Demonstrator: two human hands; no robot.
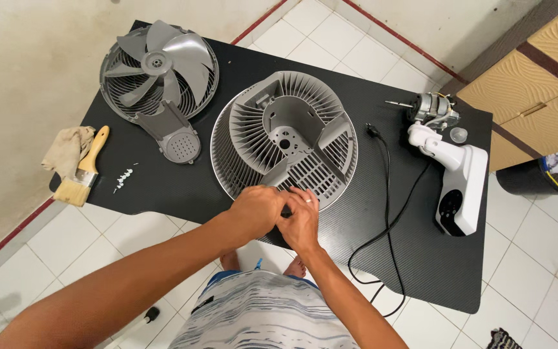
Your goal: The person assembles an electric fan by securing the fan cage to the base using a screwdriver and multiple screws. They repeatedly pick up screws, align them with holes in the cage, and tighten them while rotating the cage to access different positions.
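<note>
Taking the rear fan guard (283, 136) as landmark: far to its left lie a cloth (67, 148) and a paintbrush (85, 169), then a few loose screws (124, 178), then the front grille with the grey blade (157, 68) resting on it. At the guard's near rim both hands meet — the left hand (256, 210) curled, the right hand (300, 220) with fingers bent, pinching something small and dark between them; what it is cannot be told. The work looks like fitting or freeing a rim fastener, which calls for a fine fingertip grip. Right of the guard lie the black cord (385, 194) and the white motor stand (456, 174).
</note>
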